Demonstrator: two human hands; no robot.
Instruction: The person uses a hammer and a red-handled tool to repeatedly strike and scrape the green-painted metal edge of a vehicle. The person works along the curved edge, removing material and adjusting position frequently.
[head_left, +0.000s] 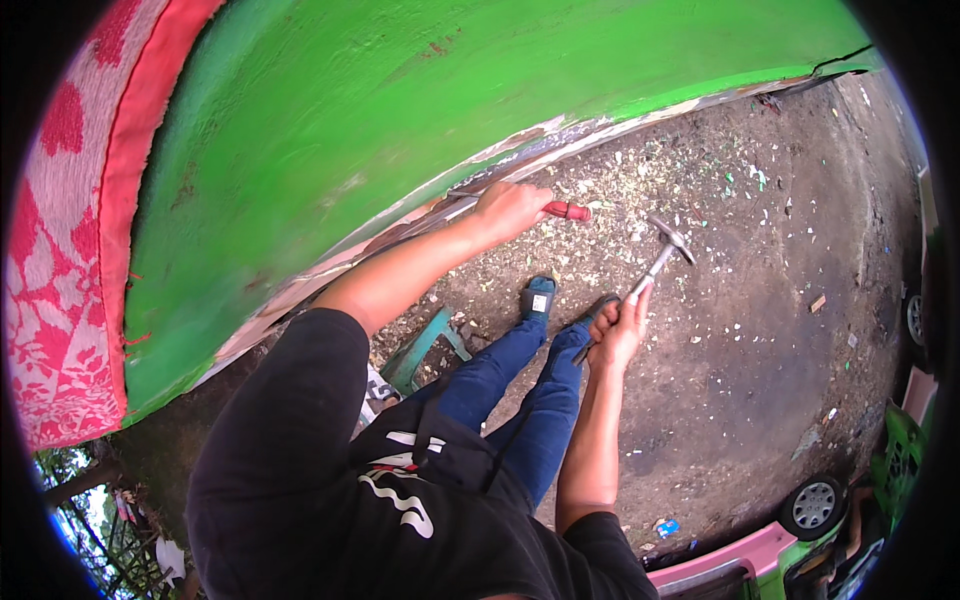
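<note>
Dark ground [740,400] lay strewn with pale scraps [612,185]

A red-and-pink patterned cloth [60,300] with a plain red border filled the left edge. Left of the middle, a teal frame [424,343] showed partly. At lower right was a pink-and-green vehicle [735,551] with a wheel [812,507]; a blue wrapper [668,528] lay nearby. Branches [80,482] showed at lower left.

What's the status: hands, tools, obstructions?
Left hand gripping red-handled tool beside green panel. Right hand gripping hammer, apart from tool. Nothing visible between hammer and tool.
</note>
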